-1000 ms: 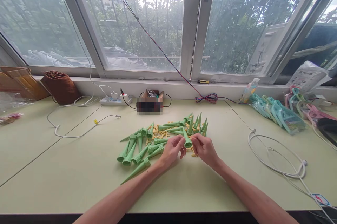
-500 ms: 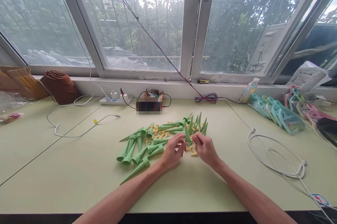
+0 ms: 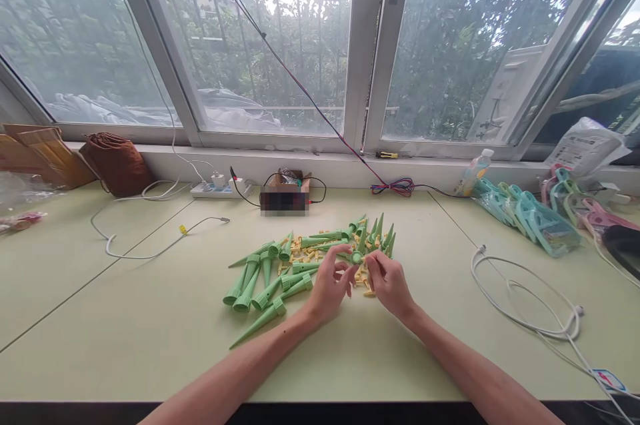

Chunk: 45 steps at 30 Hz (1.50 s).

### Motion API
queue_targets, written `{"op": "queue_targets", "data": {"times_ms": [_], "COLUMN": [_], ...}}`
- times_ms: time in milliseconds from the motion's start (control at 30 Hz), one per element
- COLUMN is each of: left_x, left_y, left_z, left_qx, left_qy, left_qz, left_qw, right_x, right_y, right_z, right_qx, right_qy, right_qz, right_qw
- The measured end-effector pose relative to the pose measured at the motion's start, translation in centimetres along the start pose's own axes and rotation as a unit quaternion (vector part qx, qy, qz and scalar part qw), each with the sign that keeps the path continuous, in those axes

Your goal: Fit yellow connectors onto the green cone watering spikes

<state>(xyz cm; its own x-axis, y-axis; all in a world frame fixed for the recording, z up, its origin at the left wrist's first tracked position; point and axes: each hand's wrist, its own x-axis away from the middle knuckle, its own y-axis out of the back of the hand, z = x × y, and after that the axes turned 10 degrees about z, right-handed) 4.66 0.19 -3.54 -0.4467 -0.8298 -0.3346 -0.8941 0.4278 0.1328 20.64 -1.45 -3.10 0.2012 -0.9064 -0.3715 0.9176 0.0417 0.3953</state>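
Note:
My left hand (image 3: 333, 284) holds a green plant watering spike (image 3: 357, 257) by thumb and fingers, its round capped end turned toward me. At the right edge of that cap, my right hand (image 3: 391, 283) is closed in a pinch; whatever sits between its fingertips is too small to make out. Small yellow T-shaped pieces (image 3: 369, 292) lie below and between the hands. To the left spreads a pile of green spikes (image 3: 247, 288), most lying on their sides. Several more spikes (image 3: 389, 238) stand point up just beyond my right hand.
Along the back of the table (image 3: 150, 325) are a power strip (image 3: 219, 192), a small cardboard box (image 3: 301, 181) and a coil of wire (image 3: 393, 187). A white cable (image 3: 525, 328) loops at the right. Bagged teal clips (image 3: 533, 218) and a bottle (image 3: 477, 172) are behind it.
The green spike in my left hand has tipped from upright to pointing away, so its round end now faces me. Both hands remain nearly in place.

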Motion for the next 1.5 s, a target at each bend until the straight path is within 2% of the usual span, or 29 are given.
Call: {"op": "queue_targets", "data": {"times_ms": [133,233,367,533,833,1067,1167,1300,1500], "left_x": [-0.4,-0.5,-0.3,-0.2,0.2,0.3,0.3,0.4,-0.1], "left_y": [0.0,0.2,0.4,0.5,0.4,0.4,0.3,0.2,0.1], "left_z": [-0.5,-1.3,-1.9,-1.7,-0.2,-0.6,-0.5,0.0,-0.5], "left_qx": [0.087,0.134,0.146,0.129,0.070,-0.064,-0.086,-0.036,0.094], "left_qy": [0.021,0.050,0.077,0.083,0.038,0.007,-0.012,-0.004,-0.018], "left_qz": [-0.019,0.008,0.051,0.050,0.062,0.023,0.015,0.017,-0.011], "left_qw": [0.996,0.990,0.985,0.987,0.995,0.998,0.996,0.999,0.995], "right_x": [0.1,0.1,0.0,0.0,0.2,0.2,0.2,0.3,0.3], "right_y": [0.1,0.1,0.1,0.0,-0.2,-0.3,-0.4,-0.6,-0.7], "right_z": [0.0,0.0,0.2,0.1,-0.3,-0.6,-0.6,-0.6,-1.0], "right_qx": [0.007,0.033,0.068,0.086,0.060,0.043,0.037,0.006,-0.036], "right_qy": [0.016,0.033,0.060,0.085,0.045,0.021,0.015,0.004,0.009], "right_qz": [-0.027,-0.014,0.023,0.027,0.035,0.039,0.040,0.041,-0.006], "right_qw": [0.999,0.999,0.996,0.992,0.997,0.998,0.998,0.999,0.999]}}
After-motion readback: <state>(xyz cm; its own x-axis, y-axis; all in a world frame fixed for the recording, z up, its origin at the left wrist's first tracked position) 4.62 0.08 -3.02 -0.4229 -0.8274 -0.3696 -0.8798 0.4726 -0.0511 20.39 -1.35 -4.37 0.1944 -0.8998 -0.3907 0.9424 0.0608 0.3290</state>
